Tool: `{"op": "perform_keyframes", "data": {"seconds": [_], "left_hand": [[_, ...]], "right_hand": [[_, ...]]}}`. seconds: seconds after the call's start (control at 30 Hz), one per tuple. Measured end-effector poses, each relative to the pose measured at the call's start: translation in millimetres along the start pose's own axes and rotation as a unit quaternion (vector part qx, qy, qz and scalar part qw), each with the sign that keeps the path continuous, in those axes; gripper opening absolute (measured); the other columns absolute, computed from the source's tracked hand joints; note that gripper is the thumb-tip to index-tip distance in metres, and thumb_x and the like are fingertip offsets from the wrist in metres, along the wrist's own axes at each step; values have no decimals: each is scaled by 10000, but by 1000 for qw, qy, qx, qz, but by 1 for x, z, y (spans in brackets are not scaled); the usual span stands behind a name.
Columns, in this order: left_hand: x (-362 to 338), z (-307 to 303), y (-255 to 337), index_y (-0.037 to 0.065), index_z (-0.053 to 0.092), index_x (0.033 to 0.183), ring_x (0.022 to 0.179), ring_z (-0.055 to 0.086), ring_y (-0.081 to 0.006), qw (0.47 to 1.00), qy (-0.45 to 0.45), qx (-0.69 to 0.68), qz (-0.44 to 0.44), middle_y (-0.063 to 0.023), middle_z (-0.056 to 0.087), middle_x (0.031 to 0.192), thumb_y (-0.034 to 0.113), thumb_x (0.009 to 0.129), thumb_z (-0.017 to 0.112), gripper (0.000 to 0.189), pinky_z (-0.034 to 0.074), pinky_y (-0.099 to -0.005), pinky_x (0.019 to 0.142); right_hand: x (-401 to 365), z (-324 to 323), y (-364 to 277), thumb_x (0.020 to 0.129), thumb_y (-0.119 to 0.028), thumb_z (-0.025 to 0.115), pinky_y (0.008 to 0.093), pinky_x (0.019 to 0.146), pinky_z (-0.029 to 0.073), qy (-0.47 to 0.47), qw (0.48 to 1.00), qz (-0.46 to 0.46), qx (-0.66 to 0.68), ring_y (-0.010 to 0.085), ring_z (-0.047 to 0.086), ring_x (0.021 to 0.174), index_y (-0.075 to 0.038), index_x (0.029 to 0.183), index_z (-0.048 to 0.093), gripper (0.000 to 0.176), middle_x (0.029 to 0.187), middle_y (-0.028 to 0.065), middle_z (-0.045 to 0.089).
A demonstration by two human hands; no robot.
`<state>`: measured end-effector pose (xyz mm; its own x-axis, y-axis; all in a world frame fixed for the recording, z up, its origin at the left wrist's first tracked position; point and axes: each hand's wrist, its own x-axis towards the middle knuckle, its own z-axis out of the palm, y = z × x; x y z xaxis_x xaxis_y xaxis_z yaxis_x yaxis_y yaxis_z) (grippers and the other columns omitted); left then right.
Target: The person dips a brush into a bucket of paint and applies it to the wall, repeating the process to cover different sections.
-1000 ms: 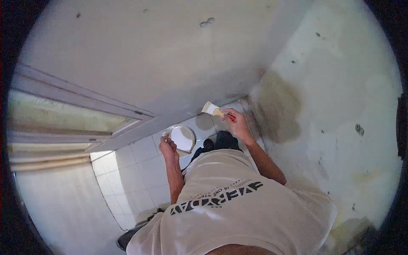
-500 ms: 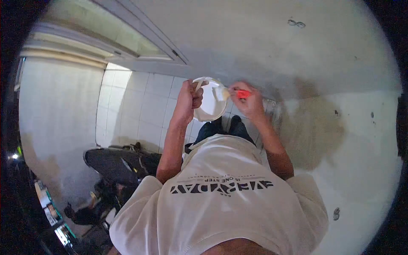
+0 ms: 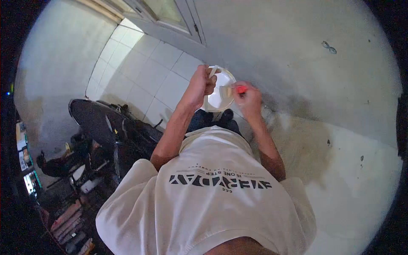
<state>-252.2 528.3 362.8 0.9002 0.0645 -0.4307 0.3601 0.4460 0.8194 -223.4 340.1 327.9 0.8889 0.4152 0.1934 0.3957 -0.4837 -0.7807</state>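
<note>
My left hand (image 3: 201, 88) is closed around the pale strap-like handle of a white bucket (image 3: 216, 102), holding it up in front of my body. White paint appears to coat the inside, though its depth is hard to judge. From the right, my right hand (image 3: 250, 100) grips a paintbrush (image 3: 226, 91) by its red handle. The pale bristles are over the bucket's opening, close to its right rim; some motion blur hides whether they touch the paint.
A wall (image 3: 272, 55) with patchy coating runs close in front and to my right. A window frame (image 3: 174, 21) is set at upper left. White tiles (image 3: 165, 87) cover the floor. A dark motorbike-like object (image 3: 100, 121) stands at my left, with shelved clutter (image 3: 68, 216) behind it.
The view has turned, so the wall and floor appear rotated. Both hands and the bucket sit slightly higher in view. The brush remains over the bucket, its bristles a little differently angled.
</note>
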Motion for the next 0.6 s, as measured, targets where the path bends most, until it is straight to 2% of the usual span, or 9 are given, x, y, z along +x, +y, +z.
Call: {"op": "perform_keyframes", "data": {"seconds": [0.03,0.07,0.13,0.17,0.23,0.33,0.43,0.53,0.6], "left_hand": [[-1,-2,-3,32,580,1058,496,248,-64,1000,-8,15,-6,63,357,642,406,972,291,481,203,-243,469],[-3,-5,-7,32,580,1058,496,248,-64,1000,-5,10,-4,63,357,642,406,972,291,481,203,-243,469],[-3,15,-3,37,579,1066,492,233,-66,1000,21,-6,5,66,354,648,372,961,306,445,200,-246,467],[-4,15,-4,37,579,1066,492,233,-66,1000,21,-8,6,66,354,648,372,961,306,445,200,-246,467],[-4,9,-10,44,580,1068,498,232,-62,999,30,-22,-19,67,345,646,335,951,323,406,194,-243,467],[-7,5,-23,11,554,1071,484,234,-59,997,71,-1,8,57,318,616,288,940,292,403,188,-245,451],[-17,3,-24,20,559,1052,489,240,-56,995,96,-26,15,60,313,612,278,941,288,390,187,-244,451],[-15,-5,-41,29,565,1031,490,235,-55,992,114,-38,40,65,308,606,268,939,285,379,184,-246,452],[-19,-3,-44,37,568,1024,489,235,-56,992,119,-36,33,66,312,605,265,938,289,371,185,-248,452]], "right_hand": [[-3,-6,4,857,-212,649,348,604,510,16,996,73,52,259,648,633,-26,831,666,189,737,152,660],[-7,-1,16,857,-212,649,348,604,510,11,996,70,50,259,648,633,-26,831,666,189,737,152,660],[-12,0,57,877,-164,646,295,611,497,38,982,98,156,182,649,632,-29,882,695,143,717,123,675],[-19,10,69,877,-164,646,295,611,497,37,983,97,155,182,649,632,-29,882,695,143,717,123,675],[-31,24,76,871,-97,645,289,627,500,72,962,101,243,140,648,667,-24,925,701,106,755,101,685],[-43,20,52,860,-64,643,285,645,501,85,981,67,163,140,654,692,-6,916,696,96,801,110,690],[-46,27,44,847,-54,647,285,661,503,27,981,65,180,160,664,732,3,923,690,104,845,116,691],[-56,43,43,839,-42,643,284,671,503,45,982,12,185,176,668,765,13,923,684,108,847,124,689],[-65,45,37,839,-41,641,288,675,504,19,984,51,168,187,670,769,16,926,683,112,857,132,688]]}}
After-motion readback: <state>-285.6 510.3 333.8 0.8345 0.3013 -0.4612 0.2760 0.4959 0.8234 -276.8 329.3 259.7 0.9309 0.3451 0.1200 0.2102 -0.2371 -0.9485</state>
